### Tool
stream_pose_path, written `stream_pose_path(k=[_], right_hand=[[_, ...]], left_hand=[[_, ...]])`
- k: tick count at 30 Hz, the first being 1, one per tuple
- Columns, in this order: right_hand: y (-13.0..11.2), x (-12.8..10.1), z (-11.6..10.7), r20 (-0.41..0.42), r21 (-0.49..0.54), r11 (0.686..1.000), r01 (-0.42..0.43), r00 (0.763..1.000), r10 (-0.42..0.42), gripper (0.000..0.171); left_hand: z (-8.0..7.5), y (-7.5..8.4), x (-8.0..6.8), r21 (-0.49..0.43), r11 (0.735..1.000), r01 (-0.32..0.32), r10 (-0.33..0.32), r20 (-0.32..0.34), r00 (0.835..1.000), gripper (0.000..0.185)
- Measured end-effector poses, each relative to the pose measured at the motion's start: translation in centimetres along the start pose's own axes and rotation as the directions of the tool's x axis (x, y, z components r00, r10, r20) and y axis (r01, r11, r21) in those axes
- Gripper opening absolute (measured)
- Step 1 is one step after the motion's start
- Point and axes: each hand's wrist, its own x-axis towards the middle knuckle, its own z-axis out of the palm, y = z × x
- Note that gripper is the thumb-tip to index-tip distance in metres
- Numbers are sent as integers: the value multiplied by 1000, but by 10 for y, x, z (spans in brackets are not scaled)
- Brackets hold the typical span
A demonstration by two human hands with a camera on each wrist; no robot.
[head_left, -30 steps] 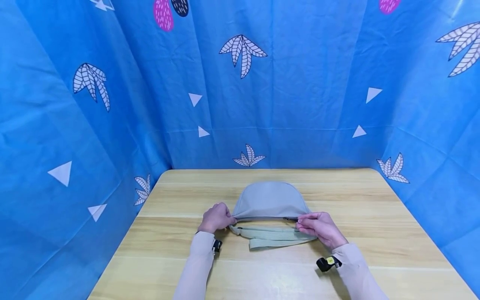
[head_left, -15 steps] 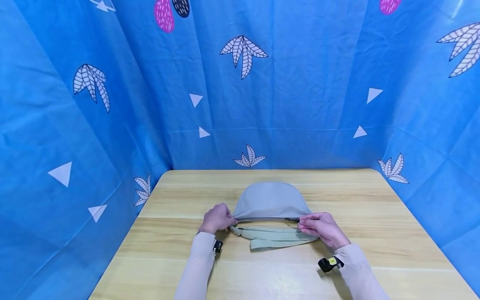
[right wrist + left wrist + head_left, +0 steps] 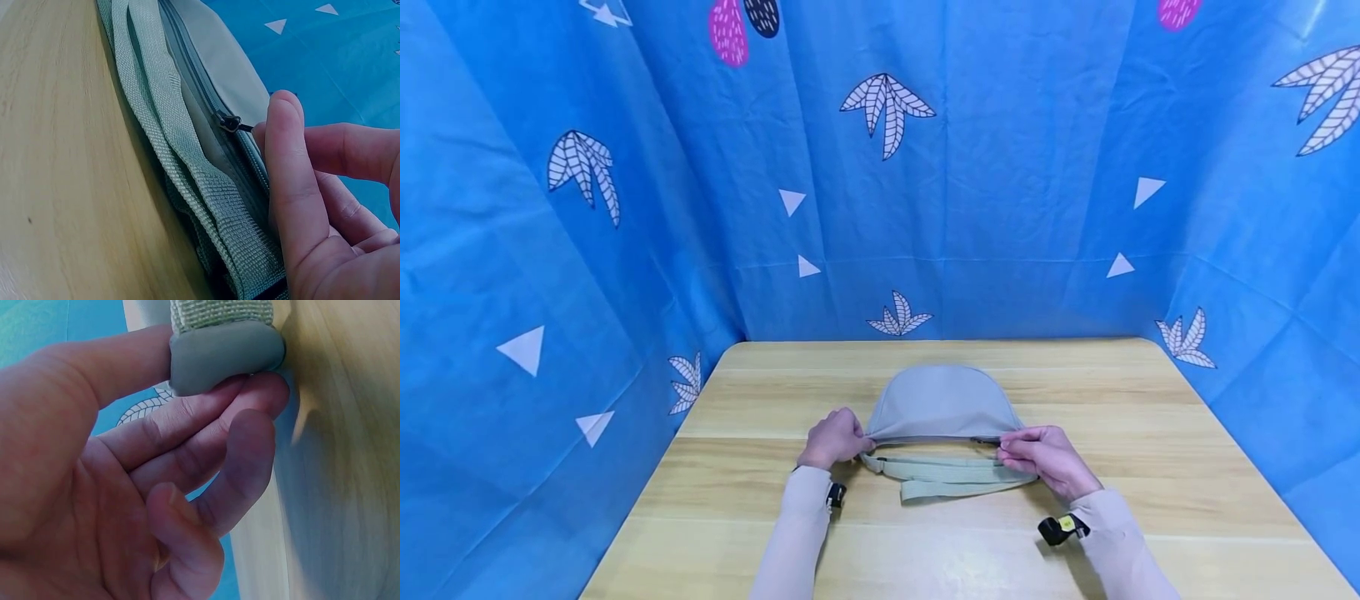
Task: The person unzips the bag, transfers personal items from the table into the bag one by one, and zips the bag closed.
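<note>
**Both hands at the ends of a grey pouch**

A grey belt bag [image 3: 942,404] lay flat near the middle of the wooden table [image 3: 1150,467], its rounded edge turned away from the person and its straight zipped edge facing them. The zipper slider [image 3: 230,122] sat close to the bag's right end, with most of the zip behind it looking closed. A pale green woven strap [image 3: 951,477] lay folded in loops against the bag's near edge, resting on the table between the two wrists.

The left hand [image 3: 835,437] pinched the bag's left corner: in the wrist view the grey corner [image 3: 225,353] was caught between the thumb and the curled fingers [image 3: 206,444], where the strap joins the bag. The right hand [image 3: 1045,457] was at the bag's right end, thumb and forefinger pressed together on the small dark zipper pull just behind the slider, the other fingers loosely curled below.

Both arms wore light sleeves, each with a small black device at the wrist [image 3: 1058,527]. Beyond the bag, a blue cloth [image 3: 1000,167] printed with white leaves and triangles hung round the table on three sides.
</note>
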Motion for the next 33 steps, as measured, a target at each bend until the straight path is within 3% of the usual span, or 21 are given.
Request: stream_pose_path(k=[33], right_hand=[[0,0,-2,2,-4,1000,7,1000,-7,24]], left_hand=[[1,1,-2,-1,1000,5,-5,-7,1000,46]])
